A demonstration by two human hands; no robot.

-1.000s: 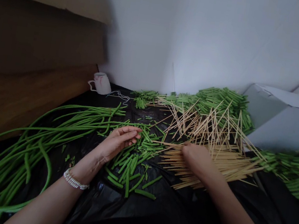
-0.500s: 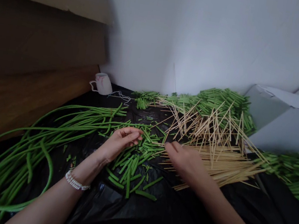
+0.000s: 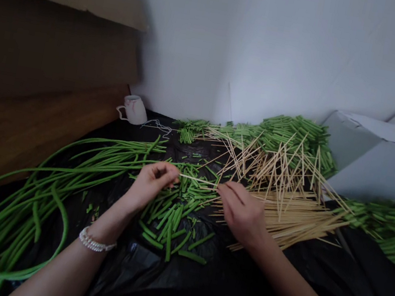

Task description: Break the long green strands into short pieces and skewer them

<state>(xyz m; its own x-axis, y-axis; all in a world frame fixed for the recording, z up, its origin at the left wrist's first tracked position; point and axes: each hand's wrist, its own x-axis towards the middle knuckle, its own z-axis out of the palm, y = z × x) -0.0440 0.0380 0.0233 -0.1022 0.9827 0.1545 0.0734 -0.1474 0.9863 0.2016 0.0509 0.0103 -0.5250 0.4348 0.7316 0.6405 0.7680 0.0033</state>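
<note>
A thin bamboo skewer (image 3: 197, 180) spans the gap between my two hands, above a loose heap of cut green bean pieces (image 3: 172, 219). My left hand (image 3: 153, 183), with a beaded bracelet at its wrist, is closed in a pinch at the skewer's left end. Whether a bean piece is also in those fingers is hidden. My right hand (image 3: 242, 208) grips the skewer's other end, fingers pressed together. Close beside it, on the right, lies a flat bundle of bamboo skewers (image 3: 295, 217). Long uncut green beans (image 3: 61, 165) curve along the left side.
Behind the skewers rises a pile of skewered green bean pieces (image 3: 291, 133); more beans (image 3: 392, 226) lie far right. A white mug (image 3: 135, 110) stands at the back left near a cardboard box (image 3: 56, 43). A white box (image 3: 377, 158) is at right. Black plastic sheeting (image 3: 165, 294) covers the surface.
My left hand has moved slightly left, and my right hand has turned a little. The skewer now stretches across to my left fingertips, where before a gap showed.
</note>
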